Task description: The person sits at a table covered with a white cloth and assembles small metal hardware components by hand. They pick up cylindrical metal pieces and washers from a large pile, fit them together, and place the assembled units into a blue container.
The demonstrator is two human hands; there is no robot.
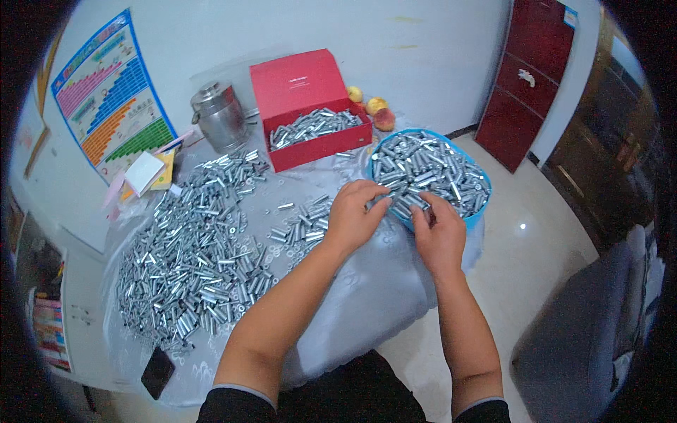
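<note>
At the near rim of a blue basket (485, 206), both my hands are together over a heap of shiny metal tubes (430, 169). My left hand (356, 211) has its fingers curled, thumb and forefinger around the left end of a small row of metal tubes (405, 206). On the other end of that row, the thumb and fingertips of my right hand (441, 236) close in from the right. My fingers partly hide how many tubes lie between them.
A large pile of metal tubes (204, 261) covers the table's left side, with a smaller group (303, 224) beside my left wrist. Behind stand an open red box (321, 151) of tubes, a metal canister (220, 120) and fruit (381, 113). A phone (158, 374) lies near the front edge.
</note>
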